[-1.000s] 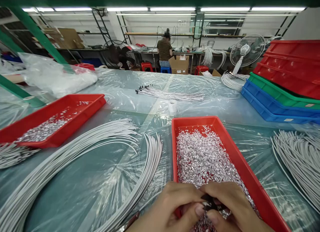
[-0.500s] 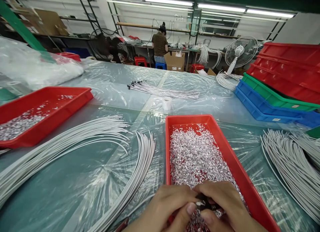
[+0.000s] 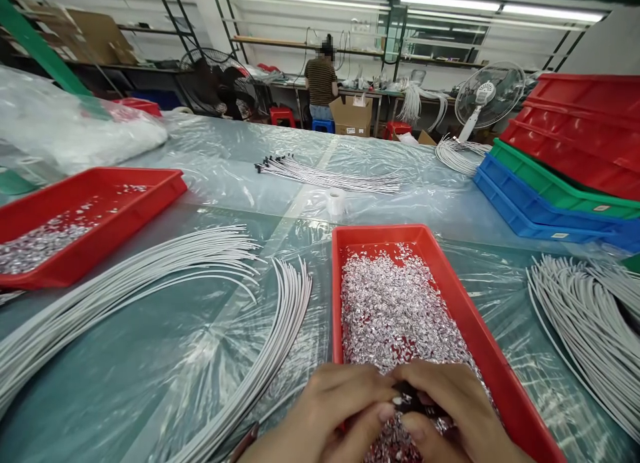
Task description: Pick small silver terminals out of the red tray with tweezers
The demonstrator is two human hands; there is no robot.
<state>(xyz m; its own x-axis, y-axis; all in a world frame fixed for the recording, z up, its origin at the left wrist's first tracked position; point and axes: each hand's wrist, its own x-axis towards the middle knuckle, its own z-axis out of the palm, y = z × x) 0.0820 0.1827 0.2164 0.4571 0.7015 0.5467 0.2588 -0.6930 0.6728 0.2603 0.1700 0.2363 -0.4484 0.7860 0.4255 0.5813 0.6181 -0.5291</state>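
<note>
Both hands meet at 6 o'clock over the red tray [image 3: 493, 356] of silver bits [image 3: 395, 310]: left hand [image 3: 330, 413] and right hand [image 3: 457, 410] pinch a small dark part [image 3: 407, 402] between their fingers (mostly hidden). White cables [image 3: 270, 356] lie at 9 o'clock on the surface [image 3: 125, 356].

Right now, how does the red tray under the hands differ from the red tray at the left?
The near tray lies lengthwise away from the camera; the left tray lies slanted across the table. The near tray is heaped with silver bits over most of its floor; the left tray has a thinner layer, with bare red at its far end. Both hands work over the near tray; none is at the left tray. Both are shallow red plastic.
</note>
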